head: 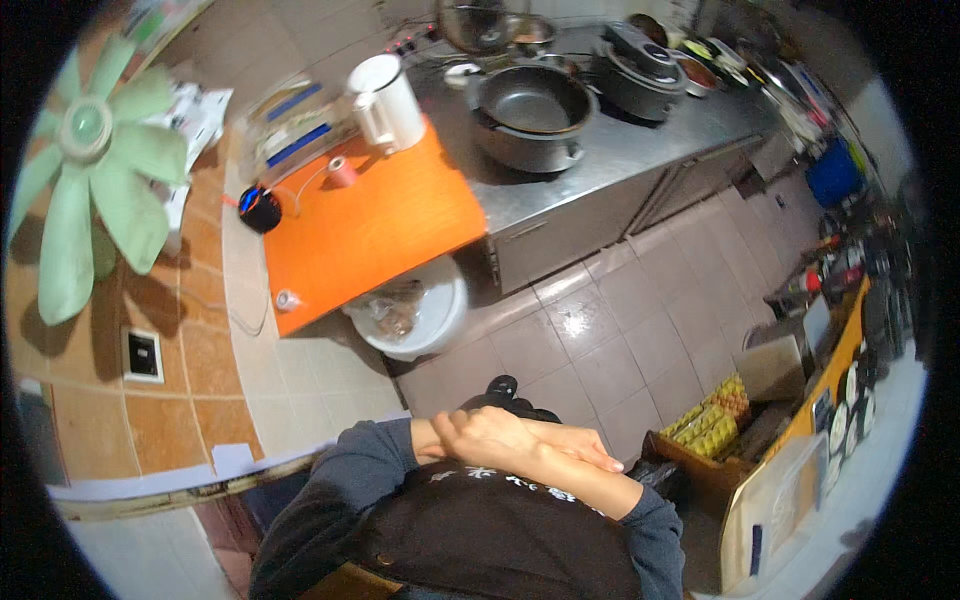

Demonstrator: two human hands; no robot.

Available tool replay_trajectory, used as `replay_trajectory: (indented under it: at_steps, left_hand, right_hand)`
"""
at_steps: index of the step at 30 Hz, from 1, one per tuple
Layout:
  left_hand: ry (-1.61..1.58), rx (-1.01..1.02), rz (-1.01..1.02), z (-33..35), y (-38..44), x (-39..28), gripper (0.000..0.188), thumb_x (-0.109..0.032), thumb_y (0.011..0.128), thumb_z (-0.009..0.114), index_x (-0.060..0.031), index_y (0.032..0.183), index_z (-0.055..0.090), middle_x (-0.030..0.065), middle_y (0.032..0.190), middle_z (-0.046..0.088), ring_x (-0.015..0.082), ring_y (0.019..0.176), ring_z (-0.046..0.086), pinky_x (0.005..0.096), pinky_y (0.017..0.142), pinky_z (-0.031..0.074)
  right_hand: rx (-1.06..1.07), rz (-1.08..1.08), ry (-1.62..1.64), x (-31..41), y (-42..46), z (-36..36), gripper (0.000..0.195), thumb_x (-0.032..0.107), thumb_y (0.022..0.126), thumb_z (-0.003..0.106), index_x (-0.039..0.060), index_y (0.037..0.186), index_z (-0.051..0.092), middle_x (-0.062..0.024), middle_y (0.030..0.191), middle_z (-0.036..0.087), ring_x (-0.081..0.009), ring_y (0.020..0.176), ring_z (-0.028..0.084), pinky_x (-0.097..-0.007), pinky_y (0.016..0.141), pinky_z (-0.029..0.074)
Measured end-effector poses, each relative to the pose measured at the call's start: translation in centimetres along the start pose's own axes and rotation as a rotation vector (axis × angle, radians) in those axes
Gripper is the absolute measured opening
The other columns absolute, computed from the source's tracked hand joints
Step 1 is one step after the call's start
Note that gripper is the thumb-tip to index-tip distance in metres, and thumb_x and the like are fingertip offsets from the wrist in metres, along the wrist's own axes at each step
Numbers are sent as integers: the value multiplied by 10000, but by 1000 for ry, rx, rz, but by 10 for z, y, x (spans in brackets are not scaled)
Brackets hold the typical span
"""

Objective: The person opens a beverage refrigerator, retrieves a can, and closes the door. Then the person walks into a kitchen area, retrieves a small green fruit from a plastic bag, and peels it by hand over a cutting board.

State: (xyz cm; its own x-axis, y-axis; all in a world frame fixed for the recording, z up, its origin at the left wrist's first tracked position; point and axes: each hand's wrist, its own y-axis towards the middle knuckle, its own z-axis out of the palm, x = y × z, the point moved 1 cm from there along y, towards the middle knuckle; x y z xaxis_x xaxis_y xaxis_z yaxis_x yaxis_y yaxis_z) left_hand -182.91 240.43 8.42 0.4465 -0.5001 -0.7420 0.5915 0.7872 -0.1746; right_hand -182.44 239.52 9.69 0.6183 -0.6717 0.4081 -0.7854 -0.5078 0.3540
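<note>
My forearms are crossed in front of the dark apron with white writing. My right hand [484, 435] lies over my left forearm near the sleeve; its fingers are blurred, so whether they grip cannot be told. Beneath my right forearm, my left hand [589, 448] sticks out with extended fingers and no object visible in it. Beyond my arms stands an orange tabletop [390, 210] bearing a white pitcher [394, 101], a pink spool [341, 171] and a small whitish roll [286, 300]. A round black device [260, 210] sits at its left edge.
A steel counter [600, 161] holds a dark pot [532, 142] and an electric cooker [637, 82]. Under the orange top is a white bucket [442, 315] with a plastic bag. A green fan [86, 127] is left; an open wooden box [697, 480] with yellow packs is right.
</note>
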Motion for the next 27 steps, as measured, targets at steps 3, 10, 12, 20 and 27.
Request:
replay_trajectory:
  at_steps: [3, 10, 12, 20, 27]
  left_hand:
    - [104, -13, 8, -6, -2, 8, 279, -289, 1021, 659, -14, 989, 691, 82, 887, 687, 148, 769, 620, 340, 687, 531]
    - [357, -327, 34, -31, -3, 20, 287, -290, 1006, 687, -13, 933, 700, 76, 808, 689, 132, 674, 608, 310, 593, 509]
    - [238, -562, 156, -49, -3, 29, 345, -316, 994, 709, -21, 817, 683, 29, 643, 613, 93, 506, 485, 286, 463, 362]
    - [-310, -188, 178, -50, -2, -15, 400, -347, 1085, 539, -24, 1315, 593, 109, 1319, 604, 214, 1182, 630, 324, 942, 563]
    - [-158, 305, -67, -2, -7, -4, 330, -309, 1058, 588, -33, 1231, 641, 109, 1206, 654, 224, 1027, 670, 344, 814, 573]
  right_hand:
    - [17, -55, -33, 3, 8, 5, 473, 457, 1019, 579, 24, 831, 549, -101, 581, 583, -247, 434, 612, -369, 402, 493]
    - [79, -92, -57, 1, 23, 7, 149, 114, 934, 588, -26, 982, 581, -75, 705, 624, -191, 549, 669, -337, 477, 525]
    - [-39, -15, 41, -6, 12, 18, 147, 122, 926, 622, -8, 973, 573, -82, 739, 638, -214, 604, 677, -349, 515, 539]
    - [-128, -57, -264, -14, 30, -10, 796, 384, 876, 711, -24, 1500, 433, -115, 1209, 666, -304, 1043, 684, -541, 981, 509]
    - [-59, 110, -253, -12, 36, 24, 466, 160, 889, 579, -37, 1312, 563, -60, 753, 608, -220, 512, 658, -357, 418, 507]
